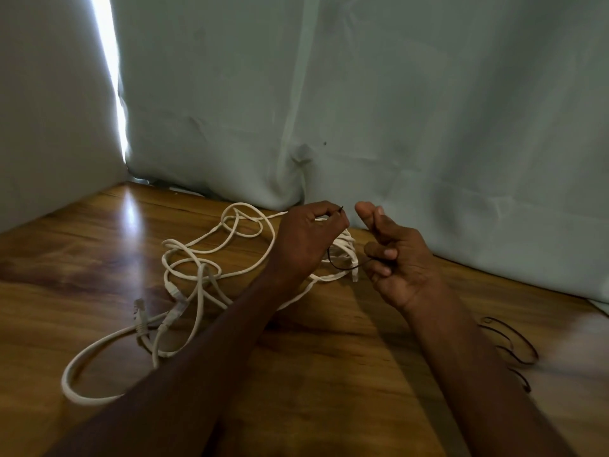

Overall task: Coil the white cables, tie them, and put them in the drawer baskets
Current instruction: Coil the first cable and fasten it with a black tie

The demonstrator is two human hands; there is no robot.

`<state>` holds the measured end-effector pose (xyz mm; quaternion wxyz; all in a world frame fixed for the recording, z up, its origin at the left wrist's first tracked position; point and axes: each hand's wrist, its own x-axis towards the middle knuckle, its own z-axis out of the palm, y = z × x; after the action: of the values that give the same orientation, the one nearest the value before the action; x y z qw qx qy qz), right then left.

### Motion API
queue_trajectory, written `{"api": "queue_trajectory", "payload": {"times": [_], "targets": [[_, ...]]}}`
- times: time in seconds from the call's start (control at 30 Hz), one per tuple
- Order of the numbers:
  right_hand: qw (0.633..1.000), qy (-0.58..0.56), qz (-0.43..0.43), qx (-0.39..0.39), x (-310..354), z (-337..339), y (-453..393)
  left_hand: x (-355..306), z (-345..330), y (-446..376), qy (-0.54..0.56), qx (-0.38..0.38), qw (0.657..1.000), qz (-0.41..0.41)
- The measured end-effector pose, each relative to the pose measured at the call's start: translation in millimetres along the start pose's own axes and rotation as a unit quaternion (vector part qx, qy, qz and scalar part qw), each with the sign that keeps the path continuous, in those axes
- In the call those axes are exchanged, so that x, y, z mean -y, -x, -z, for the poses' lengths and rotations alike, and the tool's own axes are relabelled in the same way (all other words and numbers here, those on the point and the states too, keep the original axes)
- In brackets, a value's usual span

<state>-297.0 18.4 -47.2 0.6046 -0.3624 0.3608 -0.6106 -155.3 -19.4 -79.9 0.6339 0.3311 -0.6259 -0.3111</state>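
One camera, worn on the person's head, looks forward and steeply down over a wooden table. The table fills the lower half of its wide view. Behind the table a pale cloth backdrop fills the upper half. The camera sits close above the table, so both forearms reach in from the bottom edge. No second view shares the scene.

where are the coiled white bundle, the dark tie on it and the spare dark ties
coiled white bundle (346, 249): head view, on its stacked loops between the hands
dark tie (339, 267): head view, on its curved lower part under the bundle
spare dark ties (514, 344): head view, on a loop on the table
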Motion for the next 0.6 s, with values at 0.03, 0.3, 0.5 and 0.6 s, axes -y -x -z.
{"api": "queue_trajectory", "payload": {"times": [0.03, 0.3, 0.5, 0.6], "targets": [[1.000, 0.014, -0.002, 0.002, 0.0, -0.4, 0.6, 0.5, -0.7, 0.5, -0.005, 0.000, 1.000, -0.001], [0.964, 0.221, 0.106, -0.101, -0.6, -1.5, 7.1, 2.3, -1.0, 1.3, -0.015, -0.019, 1.000, -0.007], [0.994, 0.086, 0.043, -0.052, 7.1, 0.6, 7.1, 4.0, -0.8, 1.2, -0.019, -0.029, 0.999, -0.012], [1.000, -0.007, 0.000, 0.007, 8.7, 1.1, 5.6, 3.0, -0.9, 2.1, -0.015, -0.032, 0.999, -0.011]]}}
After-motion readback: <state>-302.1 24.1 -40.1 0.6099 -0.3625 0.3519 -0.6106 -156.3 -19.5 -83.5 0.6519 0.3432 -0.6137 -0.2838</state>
